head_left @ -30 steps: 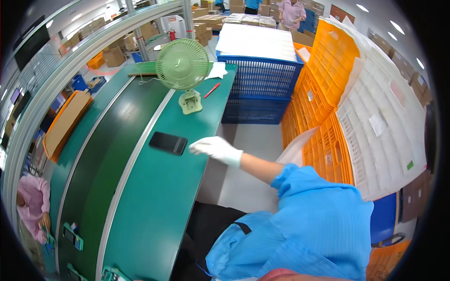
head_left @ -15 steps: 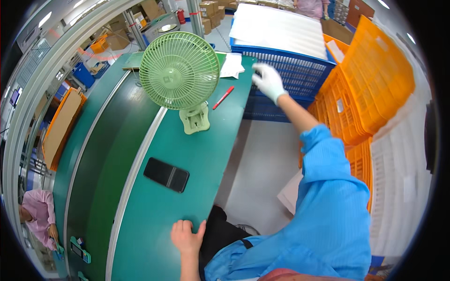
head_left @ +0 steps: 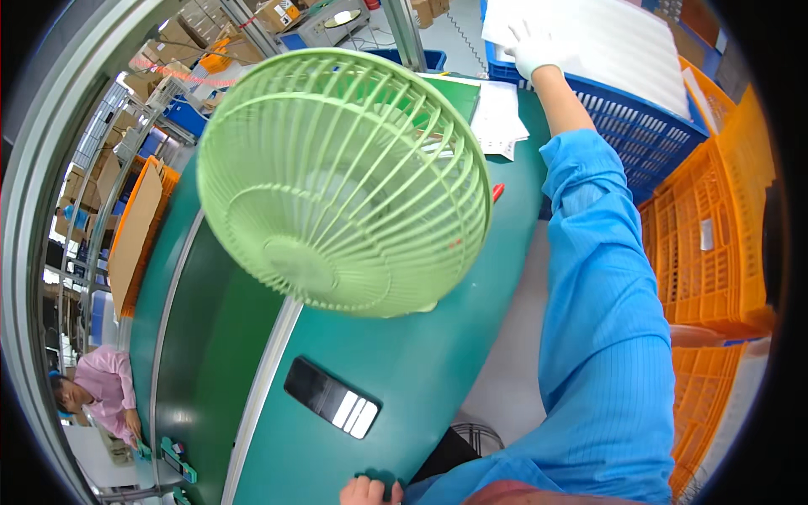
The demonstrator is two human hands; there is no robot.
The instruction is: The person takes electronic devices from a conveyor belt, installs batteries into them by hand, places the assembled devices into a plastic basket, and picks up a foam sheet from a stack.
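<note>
My right hand [head_left: 532,49], in a white glove, reaches far forward over the white sheets [head_left: 623,50] stacked in a blue crate [head_left: 619,122]. Its fingers are spread at the near left part of the stack, with nothing visible in them. My bare left hand [head_left: 367,491] rests at the green tabletop near the lower edge, fingers curled in and nothing seen in them. A light green clip fan [head_left: 337,194] stands large in front of me, its base hidden behind its cage. Nearer to me lies a black phone [head_left: 330,397] with bright reflections on its surface.
A red pen [head_left: 498,193] shows partly behind the fan. White papers [head_left: 498,118] lie by a green board at the table's far end. A dark green conveyor belt [head_left: 206,353] runs along the left. Orange crates [head_left: 707,244] stand at right. A person in pink [head_left: 108,389] works across the belt.
My right hand has moved forward from beside the table's far corner to the white sheets, its fingers now spread. My view has shifted nearer the fan. My left hand stays at the tabletop.
</note>
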